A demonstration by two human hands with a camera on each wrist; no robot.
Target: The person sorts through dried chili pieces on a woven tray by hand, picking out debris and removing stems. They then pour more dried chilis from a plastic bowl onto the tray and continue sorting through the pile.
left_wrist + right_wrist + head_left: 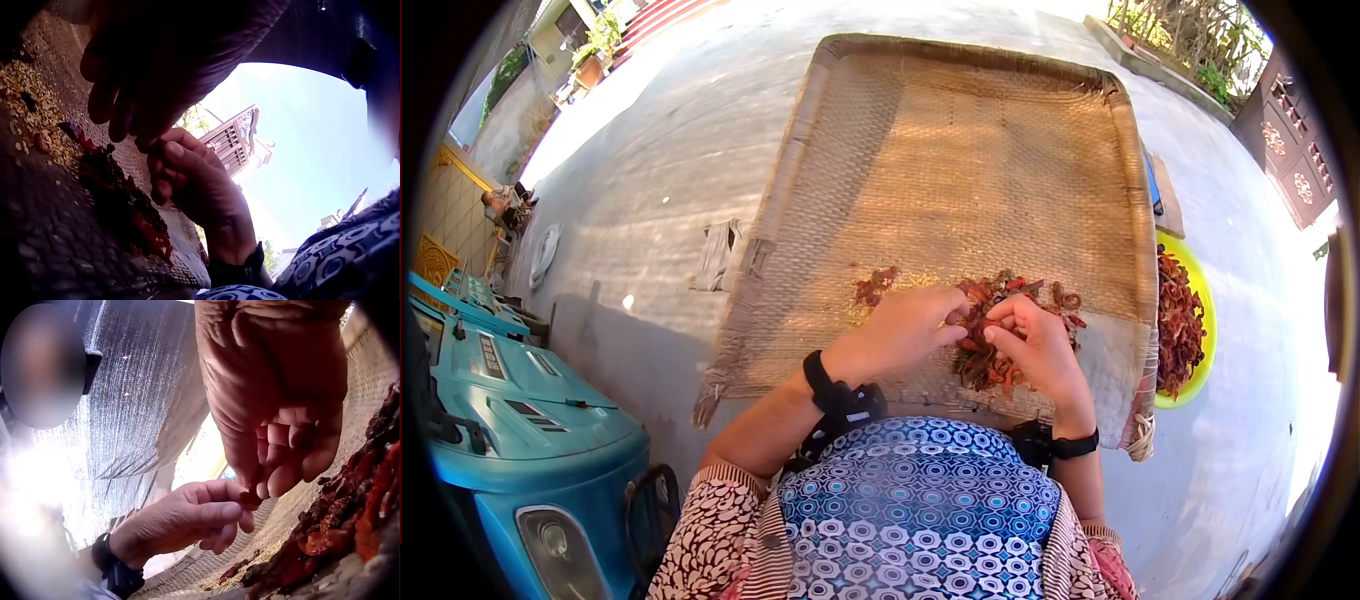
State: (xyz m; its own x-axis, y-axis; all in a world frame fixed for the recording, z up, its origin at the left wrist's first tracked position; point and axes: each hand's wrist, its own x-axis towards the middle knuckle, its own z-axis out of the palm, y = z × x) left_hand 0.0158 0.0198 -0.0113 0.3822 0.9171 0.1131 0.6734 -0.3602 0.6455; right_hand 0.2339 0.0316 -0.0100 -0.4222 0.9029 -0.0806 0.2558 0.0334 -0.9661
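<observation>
A heap of dried red chilies [1000,345] lies near the front edge of a large woven tray [960,150]. Both hands meet just above the heap. My left hand [952,325] and right hand [998,325] pinch one small red chili piece [250,499] between their fingertips. In the right wrist view the right hand [275,469] comes down from above and the left hand [234,509] reaches in from below left. The left wrist view shows the left hand [134,128] over the right hand [165,159], with the chili heap [125,200] and loose seeds [28,94] on the weave.
A yellow-green bowl [1205,320] with more red chilies stands right of the tray. A small clump of chilies [875,285] lies left of the heap. A blue vehicle [520,420] stands at the left on the concrete ground [650,180]. A cloth scrap [715,255] lies beside the tray.
</observation>
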